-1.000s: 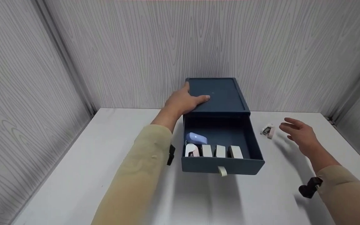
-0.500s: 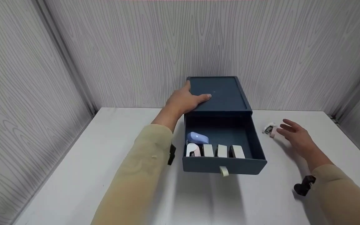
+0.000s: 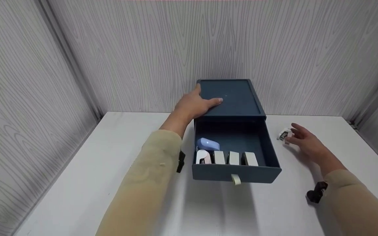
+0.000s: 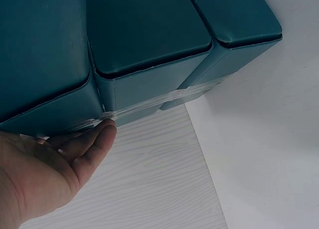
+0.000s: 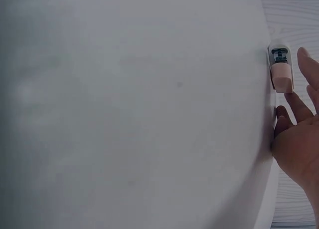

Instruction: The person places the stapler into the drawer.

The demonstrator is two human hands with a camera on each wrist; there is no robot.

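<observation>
Head view: right hand (image 3: 307,144) with loose, open fingers just beside a small pink-and-white plastic stapler (image 3: 284,134).
Left hand (image 3: 194,105) lies flat on the smooth dark blue drawer box (image 3: 235,98); the stapler's long side points at the back wall.

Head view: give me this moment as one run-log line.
left hand flat on box | right hand open, at stapler on table | drawer open, staplers inside

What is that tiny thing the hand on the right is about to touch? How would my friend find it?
Start at the big dark blue drawer box at the back of the white table. Look to its right, by the fingertips of the right hand: a small white and pink gadget lies on the table alone. The other little gadgets sit inside the open drawer; this one is outside.
</observation>
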